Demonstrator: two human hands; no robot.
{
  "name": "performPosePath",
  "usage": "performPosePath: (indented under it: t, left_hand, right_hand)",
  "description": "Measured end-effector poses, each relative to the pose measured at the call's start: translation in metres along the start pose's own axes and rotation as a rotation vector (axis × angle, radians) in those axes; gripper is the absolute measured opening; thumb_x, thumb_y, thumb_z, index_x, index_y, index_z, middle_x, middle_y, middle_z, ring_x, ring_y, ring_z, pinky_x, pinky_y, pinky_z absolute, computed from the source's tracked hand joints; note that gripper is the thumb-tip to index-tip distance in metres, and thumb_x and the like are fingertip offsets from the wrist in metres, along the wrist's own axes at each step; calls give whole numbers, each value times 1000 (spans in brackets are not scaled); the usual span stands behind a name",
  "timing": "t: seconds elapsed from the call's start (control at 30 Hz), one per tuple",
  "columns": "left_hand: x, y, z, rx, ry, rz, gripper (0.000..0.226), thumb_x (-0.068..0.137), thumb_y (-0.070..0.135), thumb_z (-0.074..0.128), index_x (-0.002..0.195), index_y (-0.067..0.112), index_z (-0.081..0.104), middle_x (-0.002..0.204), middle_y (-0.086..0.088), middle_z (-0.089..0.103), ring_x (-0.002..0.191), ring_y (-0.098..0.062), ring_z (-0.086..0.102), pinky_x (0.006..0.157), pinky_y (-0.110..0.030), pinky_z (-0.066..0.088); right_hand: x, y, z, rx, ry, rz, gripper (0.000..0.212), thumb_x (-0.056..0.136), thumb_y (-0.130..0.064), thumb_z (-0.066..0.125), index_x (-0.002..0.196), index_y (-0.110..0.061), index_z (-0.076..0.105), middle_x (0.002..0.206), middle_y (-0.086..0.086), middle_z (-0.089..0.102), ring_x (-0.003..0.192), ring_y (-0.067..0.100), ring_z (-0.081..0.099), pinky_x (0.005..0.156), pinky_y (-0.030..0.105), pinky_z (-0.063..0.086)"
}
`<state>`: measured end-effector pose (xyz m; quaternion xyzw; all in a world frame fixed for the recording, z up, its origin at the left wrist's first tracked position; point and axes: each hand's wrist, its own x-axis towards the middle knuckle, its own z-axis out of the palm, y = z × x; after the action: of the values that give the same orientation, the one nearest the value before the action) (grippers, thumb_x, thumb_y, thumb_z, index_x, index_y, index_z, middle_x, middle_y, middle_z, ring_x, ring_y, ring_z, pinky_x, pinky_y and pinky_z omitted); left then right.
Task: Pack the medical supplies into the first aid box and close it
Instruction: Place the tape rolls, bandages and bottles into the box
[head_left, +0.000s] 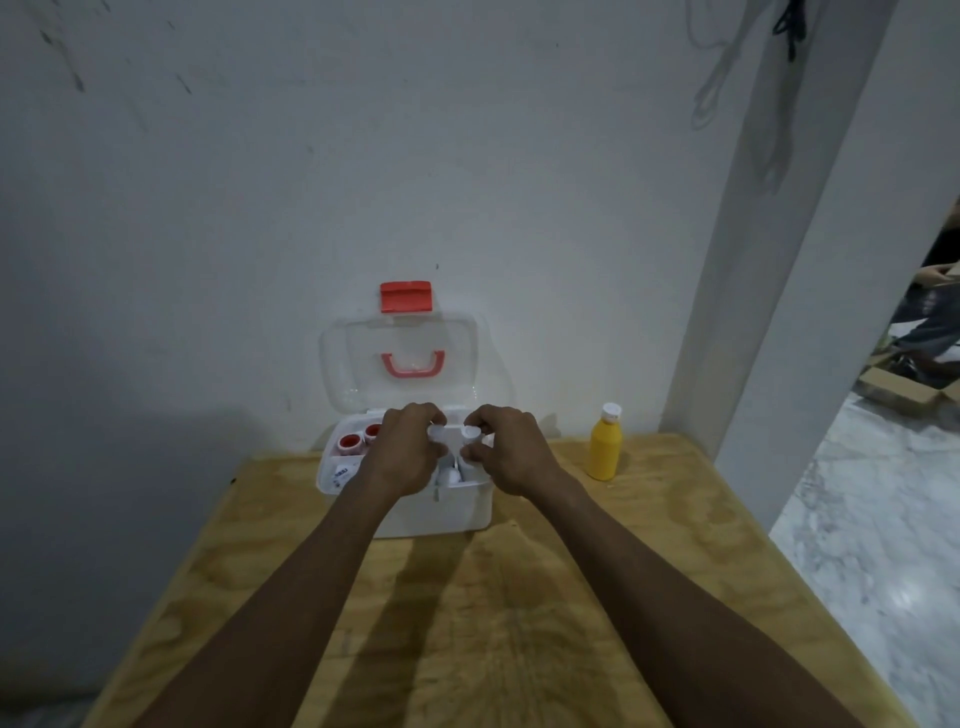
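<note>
Box: white plastic first aid box (447, 514), clear lid (343, 364) up, at wooden tabletop's (519, 623) far edge.
Left hand (402, 457): pinching small white-capped bottle (437, 432).
Right hand (511, 452): pinching another white-capped bottle (470, 433).
Yellow bottle (605, 452): upright, right of box.

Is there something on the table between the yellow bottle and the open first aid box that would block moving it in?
Nothing visible does. The yellow bottle stands alone on the wooden table, right of the first aid box, with bare wood between. The lid is up; both hands work over the box.

No readable text (box (441, 512) item label blurred).
</note>
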<state>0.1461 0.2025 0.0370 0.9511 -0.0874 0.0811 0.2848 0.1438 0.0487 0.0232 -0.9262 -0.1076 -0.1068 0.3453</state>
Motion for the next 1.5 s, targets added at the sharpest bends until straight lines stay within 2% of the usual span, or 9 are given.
performPosePath:
  t: [0.17, 0.47, 0.67, 0.87, 1.0, 1.13, 1.23, 1.37, 1.5]
  left_hand:
    - [-2, -1, 0, -9, 14, -7, 41, 86, 7, 67, 127, 10, 61, 125, -12, 65, 111, -30, 61, 96, -38, 47]
    - [-7, 1, -7, -39, 4, -3, 44, 88, 7, 66, 131, 7, 58, 125, -14, 65, 111, -30, 63, 95, -39, 49]
    - [-14, 4, -10, -84, 15, 11, 43, 89, 11, 65, 131, 8, 58, 129, -12, 64, 112, -27, 64, 94, -38, 50]
    - [-31, -14, -14, -78, 282, 34, 45, 91, 35, 62, 129, 11, 59, 133, -11, 61, 114, -28, 61, 100, -43, 48]
    - [-39, -33, -13, 64, 319, -69, 49, 95, 37, 53, 132, 6, 55, 139, -18, 53, 126, -34, 51, 104, -46, 41]
    - [-43, -40, -12, 155, 279, -103, 48, 97, 39, 45, 130, 6, 54, 134, -22, 54, 127, -38, 47, 104, -49, 38]
    - [-40, -44, -9, 180, 201, -158, 55, 98, 49, 34, 136, 12, 48, 143, -17, 45, 133, -35, 40, 108, -50, 32]
    - [-35, -54, -2, 260, 159, -163, 70, 91, 63, 14, 133, 18, 47, 138, -13, 48, 128, -32, 43, 107, -54, 35]
    - [-35, -54, 0, 311, 120, -179, 66, 94, 60, 17, 142, 21, 39, 150, -14, 37, 141, -32, 29, 115, -56, 22]
  right_hand:
    - [1, 1, 1, -9, -5, 5, 35, 84, -16, 73, 117, -8, 65, 115, 12, 68, 101, 27, 63, 80, 29, 47]
    - [4, -2, -3, -48, -42, 1, 45, 89, -12, 66, 132, -8, 57, 130, 15, 61, 115, 32, 58, 96, 40, 51]
    - [-1, -3, -9, -33, -13, -17, 45, 90, -15, 66, 134, -8, 56, 129, 12, 62, 115, 28, 60, 96, 33, 47]
    - [-8, 8, -40, 59, 274, 14, 34, 90, -11, 63, 124, -9, 62, 119, 10, 67, 111, 24, 62, 95, 30, 45]
    - [-7, 34, -63, -81, 433, 134, 36, 93, -7, 56, 129, -9, 57, 130, 14, 57, 123, 30, 49, 101, 38, 40]
    - [-8, 61, -75, -166, 320, 297, 43, 94, -10, 56, 136, -8, 51, 141, 17, 47, 130, 35, 44, 104, 42, 40]
    - [-9, 74, -77, -198, 218, 332, 39, 93, -8, 57, 131, 0, 53, 135, 20, 54, 124, 34, 51, 99, 34, 41]
    - [-9, 80, -72, -207, 241, 327, 29, 93, -1, 53, 121, 6, 59, 123, 21, 63, 112, 33, 58, 88, 32, 42]
    - [-7, 77, -68, -176, 270, 301, 30, 93, -4, 57, 122, 3, 61, 122, 22, 64, 113, 37, 58, 91, 39, 46]
